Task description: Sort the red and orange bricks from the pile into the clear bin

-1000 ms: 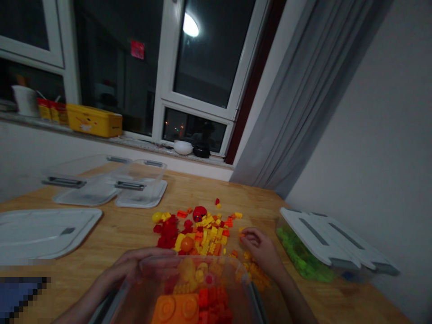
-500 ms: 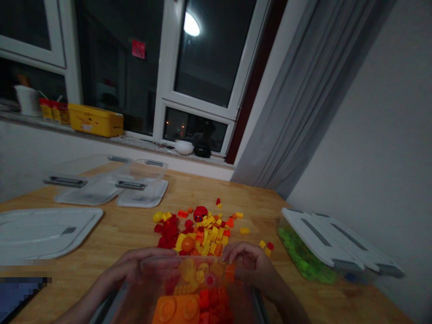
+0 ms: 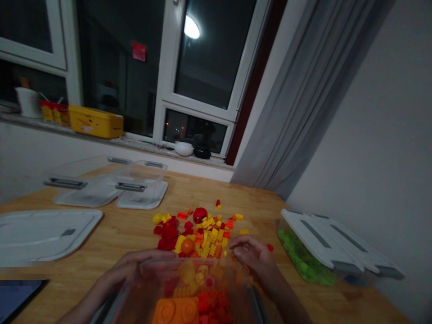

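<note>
Lower centre of frame: clear tub [image 3: 189,292], part filled with red, orange and yellow bricks, a big orange block [image 3: 175,310] at its near end. Left hand [image 3: 135,270] wraps the tub's far left rim, fingers curled over the edge, gripping it. Right hand [image 3: 253,256] sits at the tub's far right corner, fingers loosely bent and lowered toward the bench [image 3: 128,234]; whether it pinches a brick cannot be told, the fingertips being blurred.

Brick pile [image 3: 199,234] lies just beyond the tub, mid-frame: red to the left, yellow and orange to the right, a red ball-shaped piece [image 3: 200,214] at the far edge. One red stray [image 3: 270,247] sits right of the right hand.

Judgement: to gather bricks well here, keep the left hand steadying the tub close against the pile, and sweep small handfuls over the rim rather than single pieces; watch strays near the right.

Right of frame: lidded box of green bricks [image 3: 303,256]. Upper left: empty clear tubs [image 3: 141,180] on lids, a large white lid [image 3: 43,231].
</note>
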`<state>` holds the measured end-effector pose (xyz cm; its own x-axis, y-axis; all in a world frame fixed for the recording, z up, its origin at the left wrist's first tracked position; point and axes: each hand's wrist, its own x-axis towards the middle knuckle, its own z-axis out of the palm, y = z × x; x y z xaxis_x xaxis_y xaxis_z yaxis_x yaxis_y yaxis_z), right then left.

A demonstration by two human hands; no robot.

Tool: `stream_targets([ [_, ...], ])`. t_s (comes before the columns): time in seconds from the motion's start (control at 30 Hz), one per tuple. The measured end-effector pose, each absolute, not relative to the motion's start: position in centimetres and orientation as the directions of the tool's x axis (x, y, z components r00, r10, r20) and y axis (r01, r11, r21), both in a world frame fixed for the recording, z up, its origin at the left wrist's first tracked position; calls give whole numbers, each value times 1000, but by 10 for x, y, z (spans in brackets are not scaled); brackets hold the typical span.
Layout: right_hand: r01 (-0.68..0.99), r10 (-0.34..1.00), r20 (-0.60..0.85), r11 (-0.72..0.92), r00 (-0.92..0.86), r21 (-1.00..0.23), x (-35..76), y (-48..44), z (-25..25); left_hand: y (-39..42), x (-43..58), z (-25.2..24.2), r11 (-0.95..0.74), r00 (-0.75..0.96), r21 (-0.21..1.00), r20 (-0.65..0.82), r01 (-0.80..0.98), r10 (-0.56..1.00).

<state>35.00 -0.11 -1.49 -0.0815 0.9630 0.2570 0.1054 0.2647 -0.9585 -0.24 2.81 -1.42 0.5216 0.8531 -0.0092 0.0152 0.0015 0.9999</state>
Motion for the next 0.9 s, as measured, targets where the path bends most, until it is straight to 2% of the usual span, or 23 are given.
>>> stream_targets([
  [0.1,181,957,262,237,127,-954,363,17,-26,19,1,-6,31,525,999,-15,-21,851],
  [0.23,427,908,356,238,221,-872,381,38,-46,20,1,-4,18,532,1000,-19,8,847],
  [0.33,600,918,362,200,161,-775,388,42,-59,29,-3,-9,-22,507,996,-25,87,861],
  [0.43,689,946,323,217,27,-692,389,38,-65,35,-3,-14,-12,457,994,-38,106,889],
  [0.67,751,958,259,260,-122,-607,386,35,-63,34,4,-5,40,462,999,-23,-27,887],
  [0.77,743,962,236,258,-137,-617,387,36,-62,39,3,3,51,429,999,-47,3,902],
  [0.9,748,960,234,266,-151,-609,388,37,-63,46,5,17,-63,316,995,36,75,948],
])
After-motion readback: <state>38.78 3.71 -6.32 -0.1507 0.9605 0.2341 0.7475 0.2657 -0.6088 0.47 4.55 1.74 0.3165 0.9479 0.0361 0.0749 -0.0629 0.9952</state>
